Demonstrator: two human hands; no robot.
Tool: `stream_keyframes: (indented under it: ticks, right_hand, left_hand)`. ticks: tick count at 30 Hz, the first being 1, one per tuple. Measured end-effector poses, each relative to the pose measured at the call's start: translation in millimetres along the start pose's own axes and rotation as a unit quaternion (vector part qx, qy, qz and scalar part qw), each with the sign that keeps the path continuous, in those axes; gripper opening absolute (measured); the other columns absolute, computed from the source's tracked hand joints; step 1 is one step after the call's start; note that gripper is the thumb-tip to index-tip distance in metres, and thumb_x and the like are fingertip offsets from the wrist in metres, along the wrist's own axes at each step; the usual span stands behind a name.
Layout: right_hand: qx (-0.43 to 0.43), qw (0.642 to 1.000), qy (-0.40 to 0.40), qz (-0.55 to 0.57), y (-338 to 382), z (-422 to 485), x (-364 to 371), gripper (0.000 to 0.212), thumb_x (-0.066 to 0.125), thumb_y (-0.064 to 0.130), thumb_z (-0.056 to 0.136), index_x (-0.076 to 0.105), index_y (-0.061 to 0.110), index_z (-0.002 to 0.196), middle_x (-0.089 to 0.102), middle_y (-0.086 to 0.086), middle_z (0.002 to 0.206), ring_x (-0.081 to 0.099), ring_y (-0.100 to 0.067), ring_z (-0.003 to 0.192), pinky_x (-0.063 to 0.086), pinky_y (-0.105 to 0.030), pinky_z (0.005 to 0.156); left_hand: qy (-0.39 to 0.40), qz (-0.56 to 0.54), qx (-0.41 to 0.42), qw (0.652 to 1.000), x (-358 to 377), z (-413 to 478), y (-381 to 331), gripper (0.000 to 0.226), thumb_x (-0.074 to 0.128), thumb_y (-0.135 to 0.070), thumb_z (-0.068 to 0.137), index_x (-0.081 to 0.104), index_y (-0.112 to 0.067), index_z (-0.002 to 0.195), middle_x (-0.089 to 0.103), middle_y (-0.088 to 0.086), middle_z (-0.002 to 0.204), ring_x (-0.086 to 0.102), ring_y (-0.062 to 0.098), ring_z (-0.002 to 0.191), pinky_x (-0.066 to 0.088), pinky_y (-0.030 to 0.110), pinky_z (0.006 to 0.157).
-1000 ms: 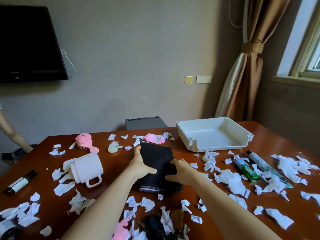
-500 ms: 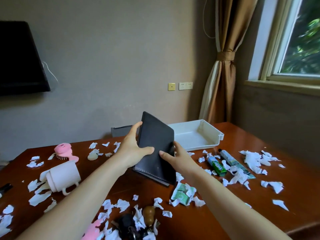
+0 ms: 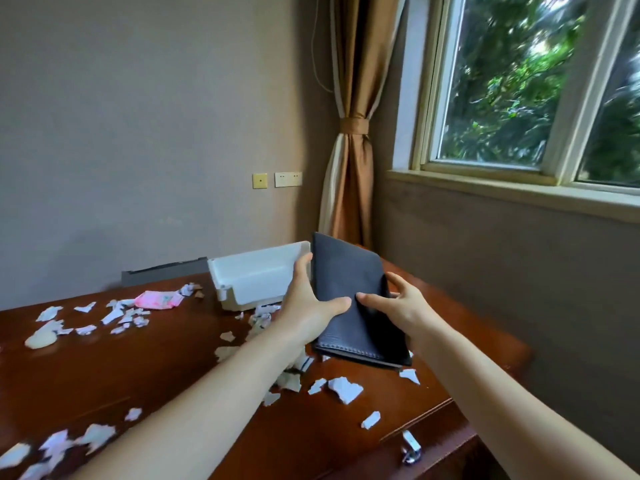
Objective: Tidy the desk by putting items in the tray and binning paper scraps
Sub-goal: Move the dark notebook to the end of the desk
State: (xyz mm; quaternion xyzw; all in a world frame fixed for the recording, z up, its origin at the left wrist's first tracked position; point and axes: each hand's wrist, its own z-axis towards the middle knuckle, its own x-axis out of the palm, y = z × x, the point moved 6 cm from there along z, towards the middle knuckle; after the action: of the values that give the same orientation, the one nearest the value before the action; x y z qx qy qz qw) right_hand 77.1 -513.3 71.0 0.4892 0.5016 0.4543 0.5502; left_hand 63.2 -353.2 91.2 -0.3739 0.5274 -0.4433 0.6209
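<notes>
Torn white paper scraps (image 3: 344, 389) lie on the near part of the brown surface (image 3: 156, 368). Above them both hands hold a black notebook (image 3: 346, 292) in the air, tilted with its far edge up. The left hand (image 3: 306, 308) grips its left side, thumb on the cover, fingers curled behind. The right hand (image 3: 398, 308) grips the right side the same way. Behind it, to the left, stands the white tray (image 3: 256, 277), and further left lies a pink packet (image 3: 159, 300).
</notes>
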Motion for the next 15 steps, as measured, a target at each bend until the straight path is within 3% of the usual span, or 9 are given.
stream_keyframes:
  ticks: [2, 4, 9, 12, 15]
  right_hand:
    - [0.010, 0.999, -0.044, -0.012, -6, 7, -31, 0.070, 0.077, 0.017, 0.076, 0.043, 0.018, 0.137, 0.056, -0.004, 0.129, 0.056, -0.027, 0.116, 0.045, -0.044, 0.103]
    - [0.003, 0.996, -0.082, -0.020, -8, 14, -60, 0.069, 0.076, 0.015, 0.078, 0.043, 0.017, 0.139, 0.054, -0.006, 0.134, 0.055, -0.028, 0.119, 0.045, -0.046, 0.104]
    - [-0.012, 0.987, -0.147, -0.068, -19, 41, -131, 0.049, 0.068, 0.001, 0.082, 0.054, 0.009, 0.128, 0.063, -0.007, 0.112, 0.060, -0.024, 0.100, 0.049, -0.036, 0.093]
    - [0.017, 0.978, -0.176, -0.107, -35, 61, -171, 0.042, 0.068, 0.004, 0.080, 0.061, 0.010, 0.121, 0.065, -0.003, 0.103, 0.062, -0.024, 0.097, 0.050, -0.039, 0.095]
    - [0.047, 0.970, -0.198, -0.131, -55, 83, -203, 0.057, 0.072, 0.008, 0.076, 0.056, 0.016, 0.130, 0.064, -0.005, 0.119, 0.062, -0.027, 0.107, 0.048, -0.043, 0.101]
  left_hand:
    - [0.015, 0.020, 0.008, 1.000, 32, 9, -4, 0.089, 0.072, -0.021, 0.081, 0.013, -0.034, 0.146, 0.038, 0.002, 0.146, 0.045, 0.025, 0.128, 0.044, 0.041, 0.104]
    - [0.030, 0.029, 0.012, 0.999, 63, 19, -8, 0.090, 0.071, -0.022, 0.082, 0.009, -0.032, 0.147, 0.032, 0.000, 0.151, 0.041, 0.024, 0.133, 0.042, 0.040, 0.106]
    - [0.081, 0.109, 0.020, 0.990, 133, 42, -5, 0.083, 0.059, -0.035, 0.090, 0.004, -0.023, 0.151, 0.025, 0.002, 0.157, 0.031, 0.026, 0.141, 0.034, 0.039, 0.109]
    - [0.140, 0.203, 0.041, 0.968, 170, 55, 4, 0.076, 0.049, -0.046, 0.093, 0.006, -0.023, 0.151, 0.023, 0.004, 0.157, 0.025, 0.027, 0.143, 0.031, 0.043, 0.114]
    - [0.183, 0.331, 0.075, 0.923, 199, 67, 15, 0.072, 0.041, -0.052, 0.094, 0.009, -0.024, 0.152, 0.014, 0.002, 0.159, 0.013, 0.028, 0.146, 0.022, 0.046, 0.116]
